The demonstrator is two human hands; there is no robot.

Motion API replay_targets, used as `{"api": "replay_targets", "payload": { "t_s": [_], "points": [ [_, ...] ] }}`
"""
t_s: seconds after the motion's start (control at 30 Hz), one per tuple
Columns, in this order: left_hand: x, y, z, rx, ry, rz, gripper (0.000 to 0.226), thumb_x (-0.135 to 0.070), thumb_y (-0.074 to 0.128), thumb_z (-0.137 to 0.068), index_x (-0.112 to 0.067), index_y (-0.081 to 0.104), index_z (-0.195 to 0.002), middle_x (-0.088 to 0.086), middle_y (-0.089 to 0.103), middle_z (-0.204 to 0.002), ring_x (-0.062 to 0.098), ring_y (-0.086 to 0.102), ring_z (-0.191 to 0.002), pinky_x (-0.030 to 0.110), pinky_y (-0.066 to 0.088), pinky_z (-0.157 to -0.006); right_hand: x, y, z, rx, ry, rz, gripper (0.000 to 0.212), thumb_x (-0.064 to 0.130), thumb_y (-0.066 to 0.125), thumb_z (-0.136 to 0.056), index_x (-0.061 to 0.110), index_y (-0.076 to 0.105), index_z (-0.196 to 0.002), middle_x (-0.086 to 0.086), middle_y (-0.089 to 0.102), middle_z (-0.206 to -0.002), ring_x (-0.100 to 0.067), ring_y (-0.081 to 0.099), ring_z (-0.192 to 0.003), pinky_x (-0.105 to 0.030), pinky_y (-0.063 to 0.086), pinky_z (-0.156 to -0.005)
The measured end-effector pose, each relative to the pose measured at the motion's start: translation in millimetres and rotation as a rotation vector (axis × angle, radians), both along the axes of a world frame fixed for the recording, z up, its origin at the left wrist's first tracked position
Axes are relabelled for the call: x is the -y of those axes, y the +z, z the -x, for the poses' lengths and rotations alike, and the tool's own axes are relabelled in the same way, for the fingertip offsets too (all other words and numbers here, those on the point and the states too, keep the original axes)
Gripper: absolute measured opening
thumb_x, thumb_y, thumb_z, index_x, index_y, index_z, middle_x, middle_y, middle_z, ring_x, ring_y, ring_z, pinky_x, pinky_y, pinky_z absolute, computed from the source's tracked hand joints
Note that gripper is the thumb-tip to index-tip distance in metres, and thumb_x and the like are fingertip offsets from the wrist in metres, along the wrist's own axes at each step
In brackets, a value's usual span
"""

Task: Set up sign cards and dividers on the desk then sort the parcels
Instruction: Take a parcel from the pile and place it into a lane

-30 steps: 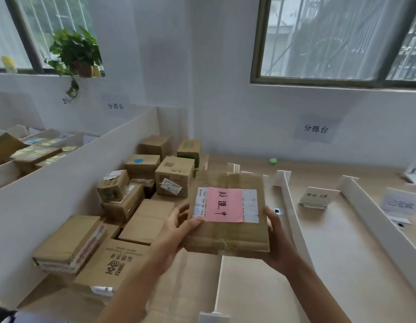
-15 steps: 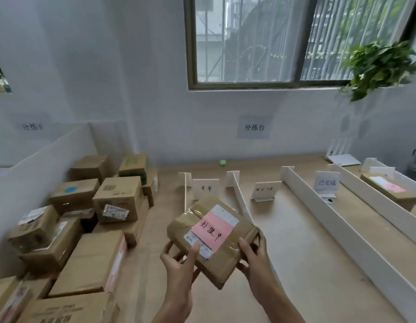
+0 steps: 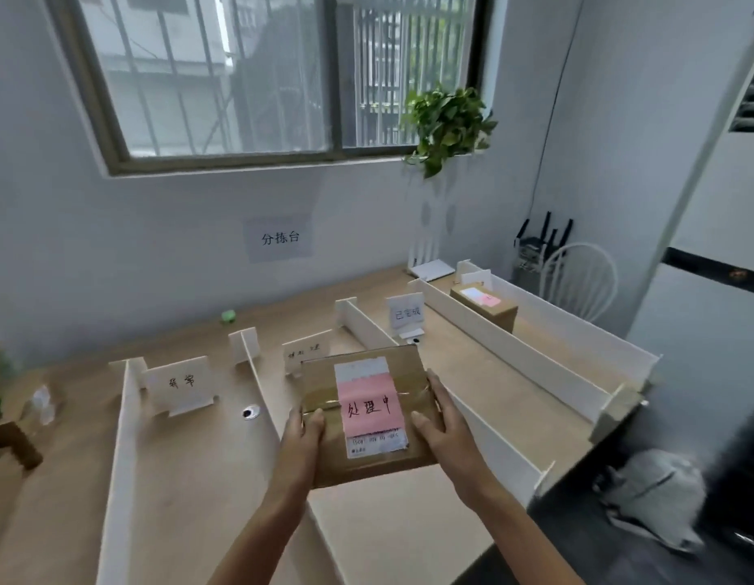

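Note:
A flat brown cardboard parcel (image 3: 367, 449) with a pink handwritten label is held above the desk. My left hand (image 3: 301, 437) grips its left edge and my right hand (image 3: 440, 424) grips its right edge. Long white dividers (image 3: 118, 458) (image 3: 485, 327) split the wooden desk (image 3: 198, 479) into lanes. Three white sign cards stand near the back: the left card (image 3: 181, 384), the middle card (image 3: 305, 352) partly hidden behind the parcel, and the right card (image 3: 405, 314). Another parcel (image 3: 485, 304) with a pink label lies in the far right lane.
A small round black-and-silver object (image 3: 251, 412) lies on the desk in the left lane. A green item (image 3: 227, 316) sits by the wall. A potted plant (image 3: 447, 124) hangs at the window. A white chair (image 3: 578, 280) and a grey bag (image 3: 654, 496) stand right of the desk.
The view has swung right, away from the pile of boxes toward the divided lanes. The parcel, held in both hands throughout, has been turned and now sits over the middle lane.

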State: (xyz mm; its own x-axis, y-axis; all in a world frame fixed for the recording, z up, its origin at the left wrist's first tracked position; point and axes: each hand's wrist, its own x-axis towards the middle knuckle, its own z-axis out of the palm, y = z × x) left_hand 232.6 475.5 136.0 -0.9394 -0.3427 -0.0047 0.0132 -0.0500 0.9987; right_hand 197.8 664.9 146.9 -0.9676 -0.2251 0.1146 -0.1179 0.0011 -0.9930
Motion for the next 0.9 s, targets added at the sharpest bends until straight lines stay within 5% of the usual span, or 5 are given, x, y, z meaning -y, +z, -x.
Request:
{"api": "replay_targets", "payload": {
  "t_s": [0.3, 0.47, 0.6, 0.73, 0.9],
  "points": [
    [-260.0, 19.4, 110.7, -0.093, -0.321, 0.158, 0.047, -0.026, 0.043, -0.078, -0.044, 0.037, -0.120, -0.008, 0.055, -0.126, 0.009, 0.057, -0.113, 0.031, 0.049, -0.096, -266.3, 7.3, 90.5, -0.083, -0.177, -0.131, 0.041, 0.011, 0.045, -0.097, 0.035, 0.048, -0.131, 0.012, 0.050, -0.135, 0.007, 0.052, -0.113, -0.011, 0.052, -0.077],
    [-358.3, 20.8, 178.3, -0.231, -0.396, 0.333, 0.045, -0.029, 0.035, -0.097, -0.044, 0.016, -0.135, -0.023, 0.000, -0.150, -0.006, 0.018, -0.137, 0.010, 0.027, -0.106, -367.1, 25.8, 138.6, -0.112, -0.164, -0.198, 0.032, 0.008, 0.054, -0.093, 0.023, 0.058, -0.120, 0.015, 0.056, -0.123, 0.018, 0.055, -0.100, -0.005, 0.048, -0.064],
    [-402.4, 9.4, 238.6, -0.221, -0.483, 0.382, 0.032, -0.020, 0.038, -0.100, -0.038, 0.050, -0.123, -0.013, 0.025, -0.148, 0.007, 0.029, -0.135, 0.007, 0.034, -0.100, -418.2, 21.2, 190.1, -0.135, -0.170, -0.249, 0.028, 0.013, 0.062, -0.089, 0.028, 0.062, -0.113, 0.015, 0.054, -0.128, 0.011, 0.048, -0.111, -0.001, 0.044, -0.073],
    [-432.9, -2.2, 310.1, -0.250, -0.519, 0.416, 0.026, -0.033, 0.053, -0.091, -0.047, 0.055, -0.113, -0.016, 0.032, -0.147, 0.013, 0.030, -0.138, 0.040, 0.036, -0.111, -455.2, 9.1, 260.3, -0.157, -0.169, -0.301, 0.027, 0.017, 0.067, -0.085, 0.032, 0.064, -0.108, 0.012, 0.053, -0.133, -0.001, 0.047, -0.124, -0.001, 0.042, -0.086],
    [-474.0, -17.4, 419.5, -0.234, -0.440, 0.346, 0.041, -0.053, 0.051, -0.077, -0.042, 0.057, -0.117, -0.020, 0.037, -0.142, 0.012, 0.032, -0.136, 0.045, 0.035, -0.110, -494.1, 1.7, 380.6, -0.170, -0.179, -0.344, 0.029, 0.016, 0.068, -0.085, 0.031, 0.065, -0.109, 0.013, 0.052, -0.134, -0.004, 0.046, -0.126, -0.023, 0.042, -0.104]
  ]
}}
